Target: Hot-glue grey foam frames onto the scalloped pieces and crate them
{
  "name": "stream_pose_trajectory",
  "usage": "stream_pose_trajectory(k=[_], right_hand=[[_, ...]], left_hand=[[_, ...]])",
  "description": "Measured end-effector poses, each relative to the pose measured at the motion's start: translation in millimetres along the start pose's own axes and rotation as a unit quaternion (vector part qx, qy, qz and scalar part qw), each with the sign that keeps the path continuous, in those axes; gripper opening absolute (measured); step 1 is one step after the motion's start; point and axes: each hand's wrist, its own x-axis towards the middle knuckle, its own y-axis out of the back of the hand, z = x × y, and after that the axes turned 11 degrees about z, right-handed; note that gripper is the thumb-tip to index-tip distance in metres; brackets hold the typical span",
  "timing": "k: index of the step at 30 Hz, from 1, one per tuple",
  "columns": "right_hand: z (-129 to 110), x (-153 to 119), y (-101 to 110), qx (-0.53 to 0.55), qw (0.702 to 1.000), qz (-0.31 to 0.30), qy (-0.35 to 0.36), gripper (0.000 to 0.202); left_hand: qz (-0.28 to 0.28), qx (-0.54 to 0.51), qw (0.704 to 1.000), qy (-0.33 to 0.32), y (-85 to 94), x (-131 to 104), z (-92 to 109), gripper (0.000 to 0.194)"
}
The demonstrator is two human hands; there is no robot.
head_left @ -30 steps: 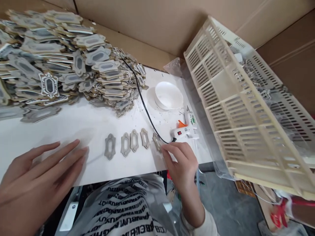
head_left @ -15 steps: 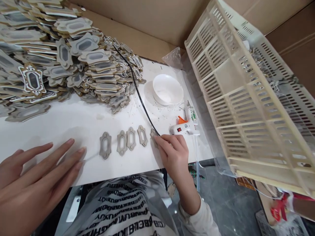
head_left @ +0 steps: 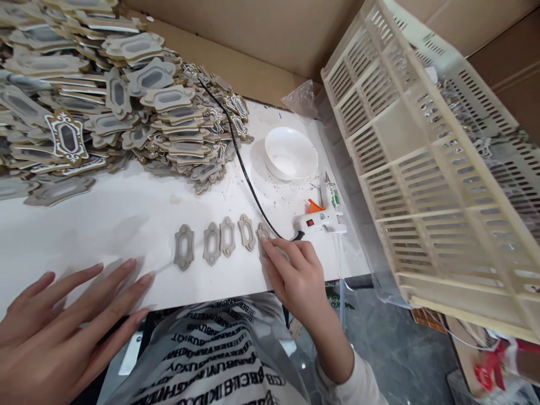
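My left hand (head_left: 76,326) is open at the lower left, its fingers spread over the near part of the white table and holding nothing. A row of small grey frame-shaped pieces lies on the table, the leftmost piece (head_left: 184,247) being nearest to that hand. At the right end of the row, my right hand (head_left: 295,270) has its fingers closed on the rightmost grey piece (head_left: 262,231), which is partly covered by the fingertips. A black cable (head_left: 248,183) passes just behind these fingers to a white glue gun (head_left: 320,221) on the right.
A large heap of frame-shaped pieces (head_left: 160,98) fills the table's back left. Behind the glue gun stands a white bowl (head_left: 291,153). On the right is a tilted cream plastic crate (head_left: 396,135). Cardboard (head_left: 253,34) borders the back.
The view has shifted slightly. More of the cable's end at the glue gun shows beside my right hand, which stays at the rightmost piece. My left hand remains spread.
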Motion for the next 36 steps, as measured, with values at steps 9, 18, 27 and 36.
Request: stream_pose_trajectory(k=[9,18,27,36], right_hand=[[-13.4,3.1,-11.0,0.001,1.000,0.022,0.006,0.022],[-15.0,10.3,-24.6,-0.015,0.999,0.041,-0.020,0.023],[-40.3,13.3,-17.7,0.060,0.995,0.081,-0.025,0.017],[-85.8,19.0,-40.3,0.121,0.982,-0.044,0.136,0.017]], left_hand=[[0.016,0.052,0.987,-0.151,-0.7,-4.3,-22.2,0.066],[0.017,0.063,0.985,-0.160,-2.3,-2.1,-18.5,0.065],[-0.026,-0.014,0.996,-0.084,6.0,-8.8,-2.0,0.068],[-0.037,-0.049,0.995,-0.081,8.0,-18.7,-7.6,0.066]])
